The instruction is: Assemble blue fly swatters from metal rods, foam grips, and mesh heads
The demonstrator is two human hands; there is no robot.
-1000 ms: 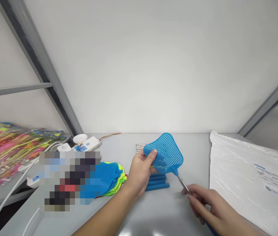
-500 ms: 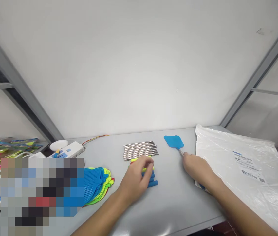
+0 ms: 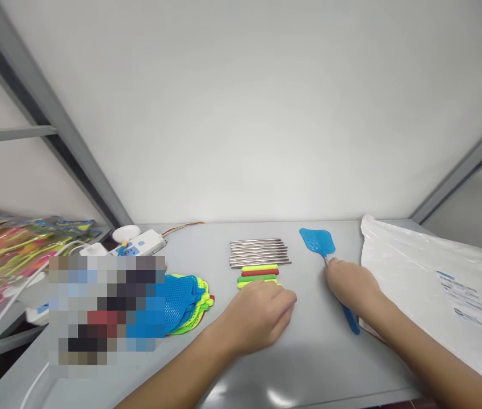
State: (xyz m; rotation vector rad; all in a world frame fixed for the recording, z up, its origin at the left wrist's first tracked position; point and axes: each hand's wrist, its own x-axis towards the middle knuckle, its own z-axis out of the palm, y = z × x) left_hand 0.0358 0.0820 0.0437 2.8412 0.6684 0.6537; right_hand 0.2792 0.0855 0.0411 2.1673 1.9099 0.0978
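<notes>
A blue fly swatter (image 3: 318, 242) lies flat on the grey table (image 3: 309, 352), head away from me, blue grip toward me. My right hand (image 3: 349, 284) rests over its metal shaft, fingers closed around it. My left hand (image 3: 262, 315) lies curled, knuckles up, over a row of coloured handle grips (image 3: 260, 273) in yellow, red and green; what its fingers hold is hidden. Just behind the grips lies a bundle of metal rods (image 3: 259, 253).
A stack of blue, green and yellow swatter heads (image 3: 189, 295) lies to the left. A white power strip (image 3: 138, 245) and cables sit at the back left, bagged coloured items (image 3: 6, 250) on a shelf. A large plastic bag (image 3: 436, 295) covers the right side.
The swatter, held up in both hands a second ago, now lies on the table. My left hand let go of its head and dropped onto the coloured grips.
</notes>
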